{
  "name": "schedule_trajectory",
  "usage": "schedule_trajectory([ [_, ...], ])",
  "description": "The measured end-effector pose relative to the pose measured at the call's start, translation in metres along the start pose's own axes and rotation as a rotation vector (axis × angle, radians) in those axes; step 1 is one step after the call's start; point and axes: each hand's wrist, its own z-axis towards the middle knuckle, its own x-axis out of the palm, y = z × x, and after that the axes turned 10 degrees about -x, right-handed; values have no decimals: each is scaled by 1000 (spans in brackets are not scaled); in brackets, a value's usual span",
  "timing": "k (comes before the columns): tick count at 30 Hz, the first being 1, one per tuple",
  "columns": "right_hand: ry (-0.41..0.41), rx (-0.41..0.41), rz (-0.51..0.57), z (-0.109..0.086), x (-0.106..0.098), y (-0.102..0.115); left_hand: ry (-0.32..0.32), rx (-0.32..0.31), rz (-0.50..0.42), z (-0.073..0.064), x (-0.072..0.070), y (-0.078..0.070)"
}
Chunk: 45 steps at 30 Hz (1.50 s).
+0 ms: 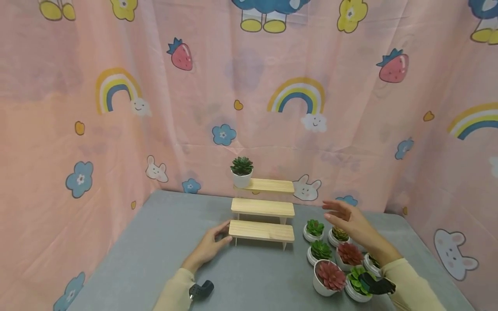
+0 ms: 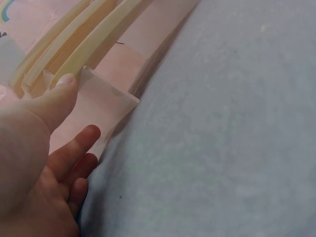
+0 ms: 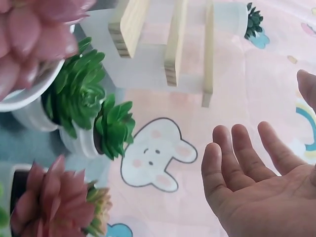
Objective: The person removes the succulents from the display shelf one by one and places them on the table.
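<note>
A three-tier wooden display stand (image 1: 262, 231) with clear side panels (image 2: 98, 103) stands near the back of the table. My left hand (image 1: 208, 246) holds the left end of its lowest step; in the left wrist view the thumb (image 2: 64, 86) lies on the wood edge and the other fingers are by the panel. A dark green succulent in a white pot (image 1: 242, 172) sits at the left of the top step. My right hand (image 1: 354, 222) is raised, fingers apart and holding nothing, above several potted succulents, such as a red one (image 1: 330, 276) and a green one (image 1: 314, 228).
The grey table (image 1: 155, 250) ends at a pink patterned curtain (image 1: 210, 95) close behind the stand. The potted succulents stand close together to the right of the stand, under the right forearm (image 1: 379, 248).
</note>
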Motion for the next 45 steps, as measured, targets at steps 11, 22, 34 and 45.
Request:
schedule_trajectory([
  [11,15,-26,58,35,21,3,-4,6,20,-1,-1,1],
  [22,31,-23,133,72,55,9,3,14,12,1,-2,1],
  [34,4,-15,215,111,82,28,12,17,-3,1,-2,2],
  [45,-55,4,318,149,109,52,13,16,-1,2,-1,1],
])
